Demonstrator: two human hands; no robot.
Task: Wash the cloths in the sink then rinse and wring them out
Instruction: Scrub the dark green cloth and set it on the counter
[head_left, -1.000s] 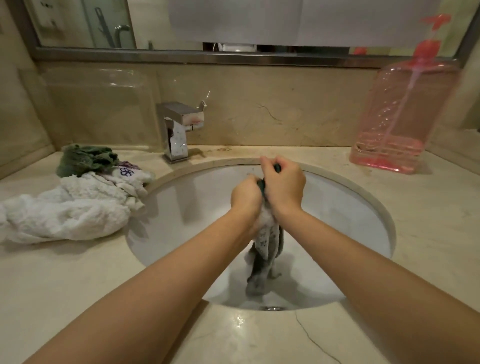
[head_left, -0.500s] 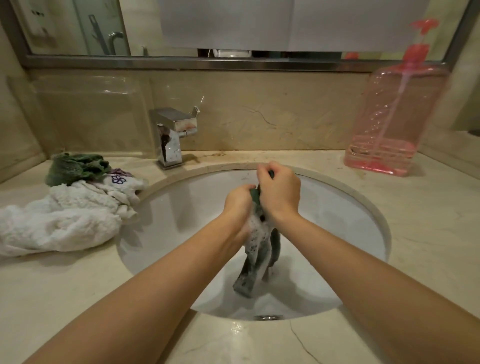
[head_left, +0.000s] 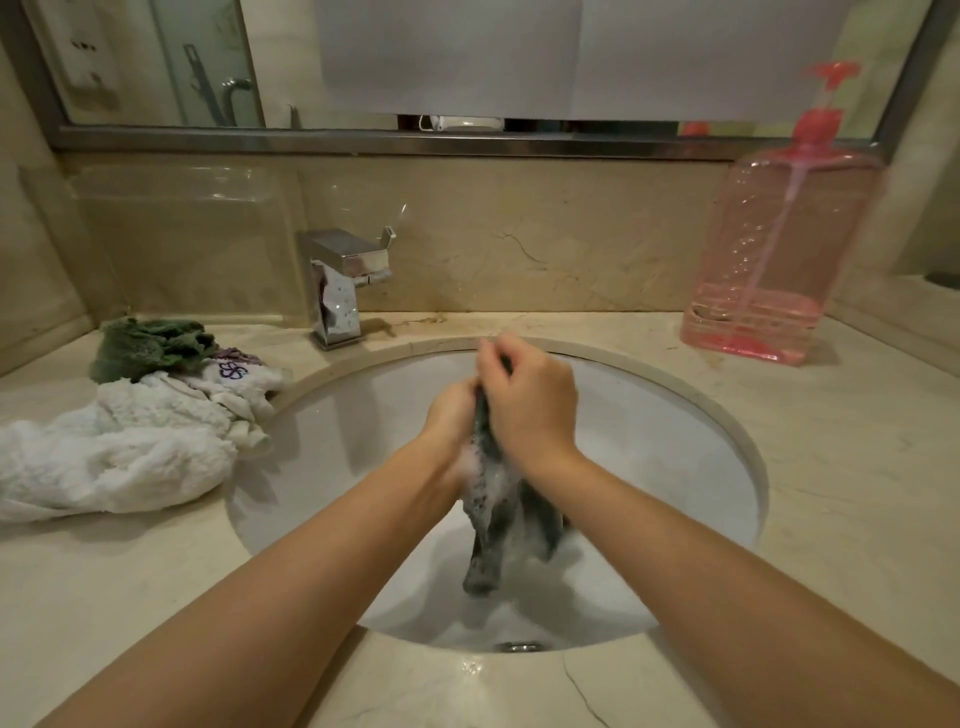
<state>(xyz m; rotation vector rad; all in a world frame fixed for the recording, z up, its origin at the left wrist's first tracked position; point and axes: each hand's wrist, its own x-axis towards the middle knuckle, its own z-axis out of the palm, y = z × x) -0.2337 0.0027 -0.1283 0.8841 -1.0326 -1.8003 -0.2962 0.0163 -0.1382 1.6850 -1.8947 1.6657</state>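
Both hands meet over the round white basin sink (head_left: 675, 441), where drips and suds fall back into the bowl instead of onto the beige marble table (head_left: 857, 493). The left hand (head_left: 449, 415) and the right hand (head_left: 535, 410) each have their grip clamped on the top of a dark grey soapy cloth (head_left: 488, 530), pressed knuckle to knuckle, probably to rub the fabric against itself. Its lower end hangs down into foamy water near the drain. A heap of white, green and patterned cloths (head_left: 130, 441) lies on the table left of the sink, likely awaiting washing. The large pink transparent pump bottle (head_left: 774, 249) holds only a shallow layer of liquid.
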